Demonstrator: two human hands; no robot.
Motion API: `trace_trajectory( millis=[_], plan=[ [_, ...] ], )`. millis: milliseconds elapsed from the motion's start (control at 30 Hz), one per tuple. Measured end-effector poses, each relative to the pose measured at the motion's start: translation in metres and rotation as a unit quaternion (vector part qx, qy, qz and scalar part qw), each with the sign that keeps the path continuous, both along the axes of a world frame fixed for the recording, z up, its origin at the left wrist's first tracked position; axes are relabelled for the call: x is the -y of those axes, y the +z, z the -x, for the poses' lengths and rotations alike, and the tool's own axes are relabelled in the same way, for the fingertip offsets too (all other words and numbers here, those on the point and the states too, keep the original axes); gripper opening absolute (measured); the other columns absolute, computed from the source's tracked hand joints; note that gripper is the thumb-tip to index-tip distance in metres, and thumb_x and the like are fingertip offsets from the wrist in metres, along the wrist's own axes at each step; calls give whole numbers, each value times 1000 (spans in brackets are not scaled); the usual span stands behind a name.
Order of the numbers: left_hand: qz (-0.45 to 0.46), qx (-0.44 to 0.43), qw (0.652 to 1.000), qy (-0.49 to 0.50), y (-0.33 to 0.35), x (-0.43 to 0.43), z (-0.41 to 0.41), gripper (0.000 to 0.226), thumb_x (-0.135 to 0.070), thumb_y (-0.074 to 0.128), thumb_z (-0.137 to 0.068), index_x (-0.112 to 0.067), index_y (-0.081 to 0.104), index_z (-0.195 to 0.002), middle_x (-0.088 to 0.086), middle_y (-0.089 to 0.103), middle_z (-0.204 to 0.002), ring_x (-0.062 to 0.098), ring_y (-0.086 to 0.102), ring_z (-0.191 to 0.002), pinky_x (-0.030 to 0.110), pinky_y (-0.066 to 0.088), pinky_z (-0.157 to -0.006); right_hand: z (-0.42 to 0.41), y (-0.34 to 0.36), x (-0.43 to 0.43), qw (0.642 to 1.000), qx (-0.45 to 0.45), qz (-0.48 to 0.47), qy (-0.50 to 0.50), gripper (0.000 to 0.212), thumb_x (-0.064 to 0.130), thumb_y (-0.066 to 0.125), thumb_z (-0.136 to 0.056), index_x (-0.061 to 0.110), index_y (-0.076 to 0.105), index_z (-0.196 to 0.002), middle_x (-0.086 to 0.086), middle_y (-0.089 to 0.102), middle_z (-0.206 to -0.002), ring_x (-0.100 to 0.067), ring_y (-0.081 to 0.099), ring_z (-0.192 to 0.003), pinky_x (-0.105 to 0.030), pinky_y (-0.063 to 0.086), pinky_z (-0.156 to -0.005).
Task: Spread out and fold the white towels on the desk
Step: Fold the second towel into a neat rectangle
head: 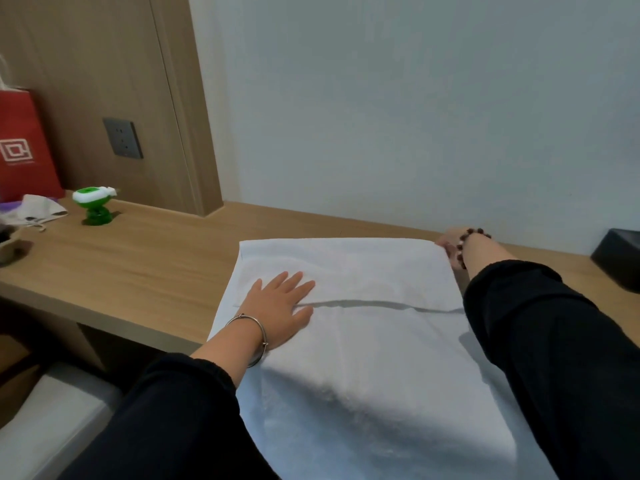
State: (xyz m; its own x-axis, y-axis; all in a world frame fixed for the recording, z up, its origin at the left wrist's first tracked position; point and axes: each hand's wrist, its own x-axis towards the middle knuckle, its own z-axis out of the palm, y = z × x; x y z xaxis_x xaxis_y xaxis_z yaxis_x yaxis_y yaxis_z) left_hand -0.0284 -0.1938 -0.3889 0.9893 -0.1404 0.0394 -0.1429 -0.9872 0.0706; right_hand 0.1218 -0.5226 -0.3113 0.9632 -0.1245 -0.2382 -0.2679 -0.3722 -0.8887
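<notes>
On the desk (138, 268), a towel (363, 348): left hand (280, 306) on it, right hand (449, 240) at its far right corner, a bag (24, 147) well to its left.

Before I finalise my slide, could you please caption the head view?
Left hand pressing flat on a white towel on the wooden desk while the right hand holds its far corner.

Pale blue-grey wall (415, 98) behind a light wooden desk (138, 271); wood-grain panel (86, 64) at left with a dark socket (123, 137); grey cushioned seat (45, 417) low at left.
</notes>
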Motion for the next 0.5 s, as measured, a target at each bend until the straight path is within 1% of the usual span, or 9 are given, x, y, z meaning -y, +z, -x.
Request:
trace_trajectory(
  millis=[67, 133, 167, 200, 267, 333, 367, 433, 500],
  plan=[
    [1, -2, 1000, 0, -1, 0, -1, 56, -54, 23, -94, -45, 6, -147, -16, -2, -158, 9, -4, -145, 44, 1, -116, -7, -8, 5, 999, 18, -39, -11, 8, 10, 53, -89, 16, 52, -85, 0, 52, -85, -16, 53, -79, -21, 45, -68],
    [2, -5, 1000, -1, 0, 0, -1, 56, -54, 23, -95, -45, 6, -147, -16, -1, -158, 9, -4, -145, 44, 1, -116, -2, -5, -1, 998, -27, 59, 1, 9, 12, 48, -93, 16, 56, -89, -7, 59, -95, -20, 52, -92, -25, 43, -66],
    [3, -6, 1000, 0, 0, 0, -1, 56, -54, 23, -95, -45, 6, -147, -16, -1, -158, 9, -4, -145, 44, 1, -116, -4, -4, -8, 987, -27, 154, -27, 14, 13, 46, -93, 15, 59, -96, -9, 62, -106, -22, 55, -96, -26, 44, -67],
    [4, -7, 1000, 1, 1, 1, 0, 56, -53, 23, -95, -45, 6, -147, -16, -1, -158, 9, -4, -145, 44, 1, -116, -2, 0, -17, 969, 17, 229, -90, 21, 12, 46, -92, 13, 59, -108, -10, 61, -118, -24, 57, -105, -28, 46, -73],
    [4, -10, 1000, 2, 2, 2, 1, 55, -52, 24, -95, -44, 7, -147, -15, -1, -158, 9, -4, -145, 44, 1, -116, 11, 1, -42, 937, 155, 291, -119, 38, 10, 49, -88, 9, 50, -126, -13, 51, -132, -32, 47, -122, -39, 44, -93],
    [15, -11, 1000, 8, 5, 3, 2, 54, -47, 25, -96, -42, 10, -148, -15, 2, -158, 9, -2, -145, 43, 1, -117, 35, -6, -80, 920, 195, 339, -4, 46, 18, 49, -90, 10, 43, -135, -14, 43, -139, -34, 39, -129, -44, 35, -103],
    [31, -7, 999, 14, 7, 5, 3, 53, -43, 26, -97, -40, 14, -148, -14, 5, -158, 9, 1, -145, 42, 2, -117, 45, -14, -98, 910, 184, 363, 86, 48, 26, 46, -92, 12, 39, -138, -13, 39, -143, -32, 36, -132, -45, 31, -106],
    [88, 19, 995, 34, 9, 8, 7, 50, -33, 32, -97, -34, 28, -146, -11, 16, -157, 10, 9, -144, 37, 6, -117, 70, -35, -124, 862, 126, 440, 218, 52, 41, 38, -95, 20, 31, -142, -7, 28, -151, -29, 26, -138, -51, 21, -110],
    [158, 60, 983, 77, 10, 7, 12, 45, -22, 38, -94, -28, 46, -138, -8, 34, -150, 11, 24, -140, 29, 18, -114, 83, -55, -127, 828, 107, 477, 274, 57, 50, 24, -96, 27, 18, -148, 0, 8, -159, -25, 9, -145, -55, 8, -113]
  ],
)
